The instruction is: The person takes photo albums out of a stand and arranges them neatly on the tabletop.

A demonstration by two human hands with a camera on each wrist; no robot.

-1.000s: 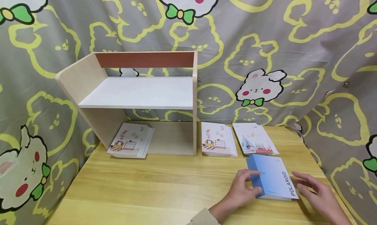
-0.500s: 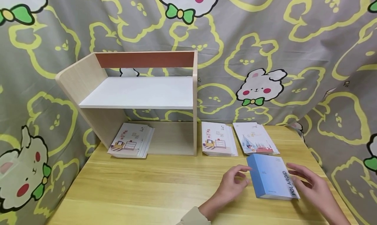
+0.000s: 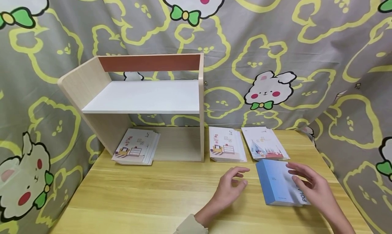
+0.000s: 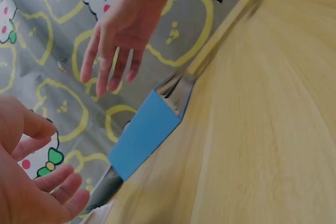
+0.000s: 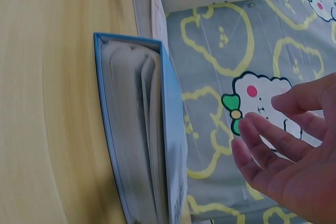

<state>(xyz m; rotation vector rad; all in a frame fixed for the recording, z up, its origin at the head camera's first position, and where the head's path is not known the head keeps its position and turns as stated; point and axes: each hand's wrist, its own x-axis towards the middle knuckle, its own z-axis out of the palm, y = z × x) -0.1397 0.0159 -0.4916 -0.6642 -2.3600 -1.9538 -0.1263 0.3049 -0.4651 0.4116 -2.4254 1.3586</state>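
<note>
A thick blue-and-white photo album marked "POLAROID" lies flat on the table at the front right. Its blue spine faces left, and its page edges show in the right wrist view. My right hand is above the album's right part, fingers loosely bent and holding nothing, covering some of the lettering. To the left of the spine, apart from the album, my left hand hovers over the table with relaxed fingers and nothing in them.
A wooden shelf unit with a white board stands at the back left. Inside its lower level lies an illustrated album stack. Two more such stacks, one with a room drawing and one with a tent drawing, lie right of it.
My left hand has come off the album's spine and drawn away to the left. My right hand has moved from beside the right edge to over the cover. The album stays put.
</note>
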